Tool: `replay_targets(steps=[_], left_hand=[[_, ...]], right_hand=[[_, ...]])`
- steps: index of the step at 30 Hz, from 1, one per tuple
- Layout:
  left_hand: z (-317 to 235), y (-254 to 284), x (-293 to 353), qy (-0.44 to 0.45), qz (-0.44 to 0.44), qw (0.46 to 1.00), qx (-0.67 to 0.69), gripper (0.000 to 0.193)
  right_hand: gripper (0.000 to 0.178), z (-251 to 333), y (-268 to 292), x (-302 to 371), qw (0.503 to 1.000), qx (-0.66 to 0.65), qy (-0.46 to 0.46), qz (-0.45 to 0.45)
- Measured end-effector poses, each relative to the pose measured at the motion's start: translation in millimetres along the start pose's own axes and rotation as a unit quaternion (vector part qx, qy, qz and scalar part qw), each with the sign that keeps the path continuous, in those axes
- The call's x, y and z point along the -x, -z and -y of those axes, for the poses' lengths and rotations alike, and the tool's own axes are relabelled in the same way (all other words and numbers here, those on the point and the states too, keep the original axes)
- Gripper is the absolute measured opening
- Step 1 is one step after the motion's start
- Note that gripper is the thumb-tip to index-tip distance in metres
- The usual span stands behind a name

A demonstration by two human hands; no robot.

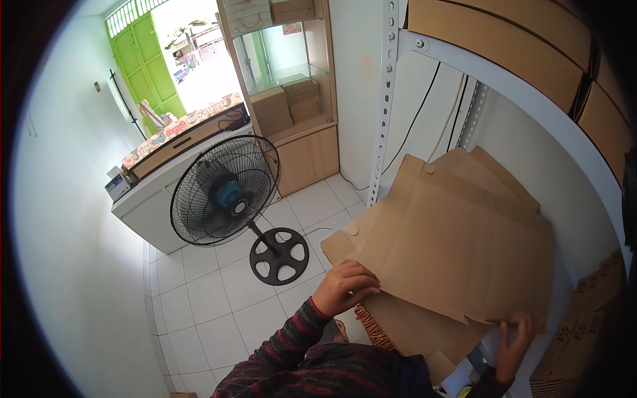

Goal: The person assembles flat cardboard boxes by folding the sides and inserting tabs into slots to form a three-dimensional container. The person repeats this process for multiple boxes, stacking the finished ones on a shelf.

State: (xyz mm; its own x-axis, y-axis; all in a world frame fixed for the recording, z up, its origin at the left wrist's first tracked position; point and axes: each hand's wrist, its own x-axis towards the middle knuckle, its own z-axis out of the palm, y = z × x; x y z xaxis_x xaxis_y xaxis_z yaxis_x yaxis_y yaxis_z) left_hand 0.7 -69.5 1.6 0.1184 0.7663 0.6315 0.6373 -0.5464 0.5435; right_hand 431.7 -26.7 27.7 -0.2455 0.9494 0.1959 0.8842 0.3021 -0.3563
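A large flat brown cardboard sheet [458,245] lies at an angle on top of more flat cardboard sheets [424,325], whose edges stick out around it. My left hand [346,288] is closed at the near left corner of the top sheet, thumb and curled fingers at its edge. At the near right edge of the same sheet is my right hand [516,341], fingers bent over the edge and thumb beside it; the fingertips are partly blurred. The near edge has small cut notches between the two hands.
A black standing fan [229,192] occupies the tiled floor at left, before a white counter [162,205] and a wooden display cabinet [305,152]. A metal shelf post [385,99] rises behind the sheets; boxes [504,46] sit overhead. Folded cardboard [570,338] stands at lower right.
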Motion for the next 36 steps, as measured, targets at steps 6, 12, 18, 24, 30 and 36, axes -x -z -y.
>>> replay_targets(steps=[6,12,18,24,30,36], left_hand=[[8.1,3.6,-5.7,0.004,-0.015,1.0,0.004,0.015],[10.3,16.3,2.9,0.067,-0.002,0.997,-0.029,0.019],[36.2,25.0,-1.6,0.06,0.027,0.996,-0.059,0.039],[38.5,19.6,-19.2,0.085,-0.094,0.983,-0.13,0.036],[51.9,12.5,-42.0,0.202,-0.107,0.973,-0.022,0.026],[65.7,-6.2,-55.2,0.224,-0.114,0.966,0.053,0.028]], right_hand=[[0.057,-14.9,14.5,38.5,0.984,0.088,0.067,-0.137],[0.05,-115.9,-5.5,46.1,0.968,0.079,-0.047,-0.233],[0.048,-177.9,11.5,92.1,0.978,-0.138,-0.118,-0.104],[0.027,-106.4,56.1,118.3,0.927,-0.331,-0.17,-0.047],[0.02,-68.2,22.5,103.7,0.918,-0.278,-0.217,-0.182],[0.028,-60.8,30.1,97.3,0.963,-0.025,-0.24,-0.124]])
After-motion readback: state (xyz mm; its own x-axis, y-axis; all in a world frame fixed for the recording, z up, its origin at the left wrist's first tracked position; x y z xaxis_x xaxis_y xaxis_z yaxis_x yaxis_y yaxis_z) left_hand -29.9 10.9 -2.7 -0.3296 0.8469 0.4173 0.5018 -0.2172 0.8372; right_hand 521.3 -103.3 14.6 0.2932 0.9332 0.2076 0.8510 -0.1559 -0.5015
